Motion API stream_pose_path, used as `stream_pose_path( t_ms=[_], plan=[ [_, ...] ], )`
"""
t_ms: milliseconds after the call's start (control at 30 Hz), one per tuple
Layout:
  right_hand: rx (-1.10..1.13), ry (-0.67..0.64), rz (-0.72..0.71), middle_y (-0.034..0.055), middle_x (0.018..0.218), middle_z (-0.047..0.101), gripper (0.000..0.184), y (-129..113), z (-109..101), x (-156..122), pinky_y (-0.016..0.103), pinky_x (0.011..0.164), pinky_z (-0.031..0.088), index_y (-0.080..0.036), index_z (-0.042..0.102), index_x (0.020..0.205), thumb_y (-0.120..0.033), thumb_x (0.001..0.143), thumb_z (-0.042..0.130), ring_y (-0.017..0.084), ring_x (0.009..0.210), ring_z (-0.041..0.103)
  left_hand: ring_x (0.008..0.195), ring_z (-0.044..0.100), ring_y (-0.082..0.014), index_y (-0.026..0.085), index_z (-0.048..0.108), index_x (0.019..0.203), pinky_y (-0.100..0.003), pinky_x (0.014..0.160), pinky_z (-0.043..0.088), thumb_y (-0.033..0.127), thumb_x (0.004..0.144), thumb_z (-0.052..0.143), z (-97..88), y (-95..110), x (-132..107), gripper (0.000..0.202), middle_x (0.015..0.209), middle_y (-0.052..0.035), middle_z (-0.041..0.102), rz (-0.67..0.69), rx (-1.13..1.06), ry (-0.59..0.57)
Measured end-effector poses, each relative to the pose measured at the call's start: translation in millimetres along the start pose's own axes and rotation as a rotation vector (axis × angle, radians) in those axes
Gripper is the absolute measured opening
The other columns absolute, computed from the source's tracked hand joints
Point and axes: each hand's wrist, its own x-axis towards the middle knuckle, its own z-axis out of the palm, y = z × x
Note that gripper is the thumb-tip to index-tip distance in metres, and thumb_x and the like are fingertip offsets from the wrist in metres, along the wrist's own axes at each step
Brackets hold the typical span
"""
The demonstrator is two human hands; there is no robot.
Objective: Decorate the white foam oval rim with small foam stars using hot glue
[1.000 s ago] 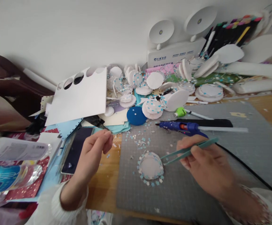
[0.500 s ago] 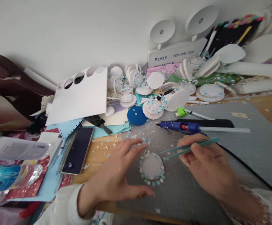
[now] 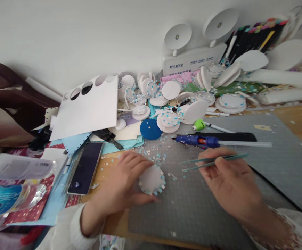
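Note:
My left hand (image 3: 123, 184) grips a white foam disc (image 3: 152, 180) rimmed with small blue and white paper flowers, fingers at its top edge and thumb at its bottom edge, on the grey cutting mat (image 3: 192, 208). My right hand (image 3: 230, 182) pinches teal tweezers (image 3: 213, 161), their tips pointing left above the mat, a short way right of the disc. A few loose flower bits (image 3: 172, 176) lie between the disc and the tweezer tips.
A blue glue gun (image 3: 200, 140) lies just behind my right hand. Behind it are a blue disc (image 3: 150, 129), several white foam discs (image 3: 169, 119) and a white card with holes (image 3: 88, 107). A phone (image 3: 85, 167) lies left of my hand, a bottle (image 3: 7, 198) at far left.
My left hand came down from the air, reached across to the foam disc, closed on it and drew it left. The tweezers rose slightly and stayed in my right hand.

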Motion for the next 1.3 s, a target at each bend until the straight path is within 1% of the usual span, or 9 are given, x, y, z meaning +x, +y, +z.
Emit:
stream_pose_path(
  t_ms=[167,267,467,633,733,800,933,1000,1300],
  plan=[
    [-0.019,-0.01,-0.015,0.0022,0.064,0.066,0.009,-1.1,1.8,-0.5,0.023,0.049,0.048,-0.029,0.075,0.077,-0.038,0.074,0.075,0.013,0.056,0.058,0.103,0.059,-0.0312,0.022,0.06,0.117,-0.045,0.092,0.037,0.055,0.07,0.074,-14.9,-22.8,-11.8,0.059,0.11,-0.0108,0.069,-0.145,0.256,0.156],
    [-0.017,-0.041,-0.031,0.0015,0.063,0.065,0.009,-1.5,3.2,-0.4,0.022,0.049,0.048,-0.028,0.075,0.078,-0.037,0.075,0.075,0.012,0.056,0.058,0.102,0.059,-0.0317,0.022,0.06,0.116,-0.046,0.091,0.035,0.056,0.07,0.074,-18.0,-25.1,-15.1,0.059,0.109,-0.0111,0.07,-0.142,0.305,0.171],
    [-0.09,-0.12,-0.069,0.0005,0.07,0.066,0.009,2.3,1.6,-2.0,0.021,0.052,0.049,-0.027,0.073,0.081,-0.036,0.078,0.073,0.011,0.06,0.058,0.105,0.058,-0.0317,0.021,0.058,0.124,-0.044,0.096,0.035,0.062,0.063,0.076,-1.9,4.8,-5.0,0.076,0.114,-0.0115,0.068,0.006,0.051,0.03],
    [-0.132,-0.193,-0.116,-0.0002,0.078,0.066,0.006,8.7,-3.1,-3.1,0.022,0.055,0.05,-0.027,0.072,0.086,-0.031,0.083,0.068,0.011,0.065,0.058,0.104,0.058,-0.033,0.02,0.056,0.129,-0.048,0.097,0.033,0.058,0.067,0.075,15.7,20.1,11.6,0.075,0.115,-0.0134,0.068,0.067,-0.111,-0.105],
    [-0.151,-0.201,-0.099,-0.0006,0.082,0.064,0.006,10.3,-5.2,-4.2,0.024,0.056,0.049,-0.029,0.071,0.087,-0.028,0.085,0.066,0.011,0.065,0.057,0.111,0.054,-0.0362,0.02,0.054,0.131,-0.05,0.099,0.032,0.059,0.058,0.08,18.5,19.1,14.1,0.086,0.124,-0.0155,0.063,0.073,-0.184,-0.096],
    [-0.163,-0.218,-0.086,-0.0002,0.083,0.063,0.008,10.7,-6.6,-5.4,0.026,0.058,0.05,-0.029,0.071,0.089,-0.028,0.086,0.064,0.012,0.065,0.057,0.115,0.052,-0.0359,0.021,0.054,0.13,-0.048,0.101,0.033,0.057,0.053,0.083,17.7,18.2,12.2,0.09,0.13,-0.0154,0.059,0.054,-0.264,-0.018],
    [-0.173,-0.285,-0.095,0.0015,0.085,0.061,0.011,12.3,-9.5,-7.4,0.027,0.06,0.051,-0.03,0.069,0.096,-0.029,0.089,0.06,0.014,0.068,0.057,0.111,0.055,-0.0256,0.022,0.062,0.114,-0.037,0.097,0.039,0.044,0.069,0.079,16.1,19.6,7.7,0.053,0.117,-0.0091,0.062,-0.046,-0.548,0.205],
    [-0.189,-0.328,-0.094,0.0015,0.087,0.061,0.012,13.2,-10.2,-7.9,0.027,0.061,0.051,-0.031,0.068,0.097,-0.026,0.09,0.058,0.013,0.069,0.057,0.103,0.057,-0.0211,0.021,0.065,0.104,-0.032,0.093,0.041,0.037,0.075,0.076,16.6,21.4,7.6,0.035,0.105,-0.006,0.063,-0.08,-0.695,0.244],
    [-0.113,-0.433,0.039,0.0,0.087,0.062,0.01,14.9,-7.4,-9.0,0.023,0.061,0.052,-0.03,0.069,0.095,-0.029,0.089,0.06,0.01,0.067,0.06,0.083,0.056,-0.0139,0.017,0.064,0.083,-0.027,0.079,0.041,0.017,0.076,0.075,20.4,22.5,11.9,0.013,0.083,-0.0004,0.061,-0.149,-1.039,0.098]
  ],
)
